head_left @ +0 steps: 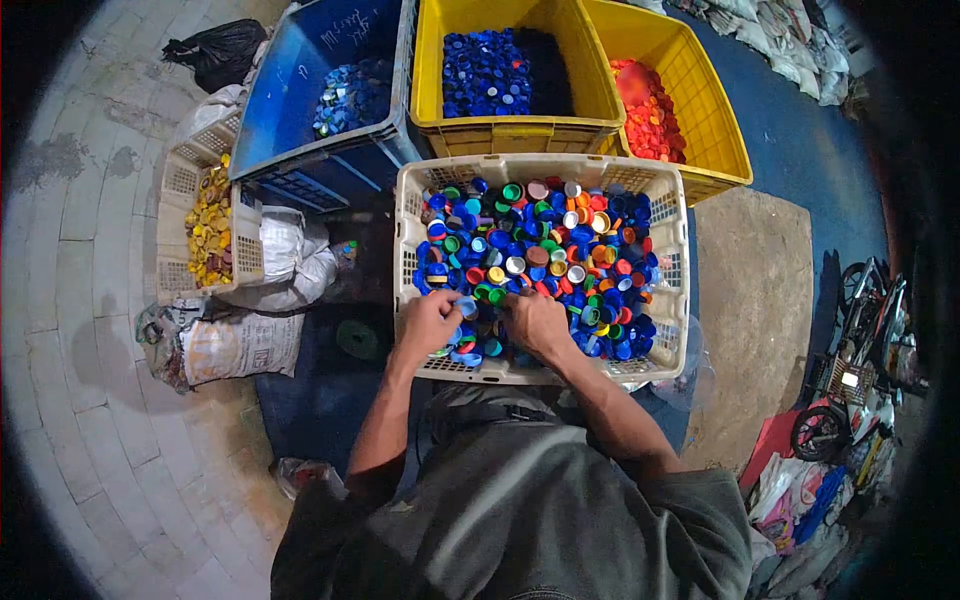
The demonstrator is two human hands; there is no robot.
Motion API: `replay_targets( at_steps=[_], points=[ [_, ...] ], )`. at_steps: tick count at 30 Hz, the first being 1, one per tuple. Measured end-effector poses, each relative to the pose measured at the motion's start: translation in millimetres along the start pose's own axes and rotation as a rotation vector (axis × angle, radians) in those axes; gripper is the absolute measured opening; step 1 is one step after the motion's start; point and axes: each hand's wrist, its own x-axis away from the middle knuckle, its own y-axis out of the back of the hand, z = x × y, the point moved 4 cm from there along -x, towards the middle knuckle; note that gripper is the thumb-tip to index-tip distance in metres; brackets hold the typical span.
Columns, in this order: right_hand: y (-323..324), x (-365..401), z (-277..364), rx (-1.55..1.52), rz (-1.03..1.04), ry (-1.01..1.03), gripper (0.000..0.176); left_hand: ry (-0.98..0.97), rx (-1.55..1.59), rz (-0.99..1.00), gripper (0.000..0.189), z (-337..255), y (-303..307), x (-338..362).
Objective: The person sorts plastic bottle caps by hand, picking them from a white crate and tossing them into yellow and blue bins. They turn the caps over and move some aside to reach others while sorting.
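A white plastic crate [688, 290] full of mixed bottle caps [545, 256] in blue, green, red, orange and white is in front of me. Over its near left part, my left hand [430, 325] pinches a light blue bottle cap [466, 307] between thumb and fingers. My right hand [540, 322] is beside it, above the near middle of the pile. Its fingers are curled down together at the caps, and what they hold, if anything, is hidden. Green caps [490, 294] lie between the two hands.
Beyond the crate stand a blue bin [290, 110] with light blue caps, a yellow bin [520, 134] with dark blue caps and another yellow bin [715, 130] with red caps. Left is a crate [248, 245] of yellow caps above white sacks [245, 347]. A motorbike [850, 385] is at right.
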Motion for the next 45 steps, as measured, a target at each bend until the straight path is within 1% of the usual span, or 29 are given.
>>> replay_targets(
  at_steps=[1,4,5,8,9,12,13,15,18,19,21,22,24,26,27,30,31,34,36,37,38,39,40,42,43,44,45],
  points=[
    [-2,-2,3,0.036,0.008,0.01,0.018,-0.01,0.161,-0.047,0.023,21,-3,-3],
    [-7,-5,12,0.133,0.009,0.035,0.018,0.105,0.812,0.039,0.025,35,-5,-5],
    [-10,-5,15,0.163,0.005,0.042,0.018,0.269,1.031,0.151,0.022,14,6,4],
    [-15,-6,23,0.173,-0.016,0.018,0.017,0.29,1.482,0.151,0.015,15,-3,8],
    [-15,-5,27,0.201,-0.058,0.037,0.016,0.249,1.62,0.244,0.016,14,-5,8],
    [-25,-10,23,0.222,-0.02,0.048,0.016,0.291,1.826,0.227,0.019,11,-13,12],
    [-27,-11,21,0.214,-0.012,0.05,0.016,0.279,1.92,0.275,0.022,13,-17,13],
    [-24,-14,16,0.199,0.001,0.057,0.015,0.27,1.865,0.263,0.025,10,-20,14],
    [-9,-18,13,0.116,0.08,-0.024,0.017,0.258,1.812,0.25,0.034,8,-19,13],
    [-1,-16,11,0.057,0.12,-0.106,0.022,0.257,1.799,0.247,0.038,7,-19,13],
    [4,-19,-1,-0.215,0.166,-0.091,0.026,0.23,1.748,0.239,0.048,10,-17,13],
    [6,-18,-8,-0.351,0.19,-0.085,0.028,0.226,1.757,0.213,0.048,10,-17,12],
    [3,-16,-22,-0.841,0.195,-0.159,0.022,0.216,1.774,0.166,0.049,3,-13,11],
    [7,-15,-29,-1.33,0.183,-0.233,0.016,0.226,1.81,0.134,0.042,1,-13,10],
    [14,-7,-27,-1.621,0.302,-0.333,0.012,0.239,1.824,0.098,0.039,-2,-13,8],
    [15,-5,-19,-2.013,0.328,-0.415,0.012,0.29,1.88,0.021,0.032,-3,-19,3],
    [13,-7,-13,-2.145,0.391,-0.339,0.012,0.31,1.903,0.004,0.03,-1,-24,1],
    [4,-11,0,-2.097,0.266,-0.466,0.012,0.364,1.98,-0.044,0.028,0,-33,-5],
    [5,-17,14,-2.082,0.236,-0.441,0.018,0.405,2.004,-0.116,0.028,-3,-36,-9],
    [7,-20,20,-2.072,0.221,-0.428,0.022,0.458,1.974,-0.186,0.03,-4,-37,-10],
    [8,-22,23,-2.063,0.206,-0.417,0.025,0.43,1.983,-0.156,0.032,-6,-37,-11],
    [1,-27,22,-2.085,0.21,-0.407,0.04,0.4,1.991,-0.126,0.033,-7,-36,-12],
    [-1,-30,24,-2.107,0.196,-0.399,0.044,0.37,1.998,-0.097,0.034,-8,-35,-13],
    [3,-35,39,-2.151,0.173,-0.385,0.054,0.364,1.993,-0.132,0.038,4,-33,-18],
    [7,-37,46,-2.173,0.148,-0.378,0.064,0.402,1.991,-0.215,0.038,11,-34,-21],
    [5,-42,49,-2.146,0.123,-0.373,0.065,0.44,1.989,-0.295,0.039,9,-31,-24],
    [1,-47,51,-2.118,0.098,-0.367,0.065,0.438,1.973,-0.369,0.04,6,-27,-27]
  ],
)
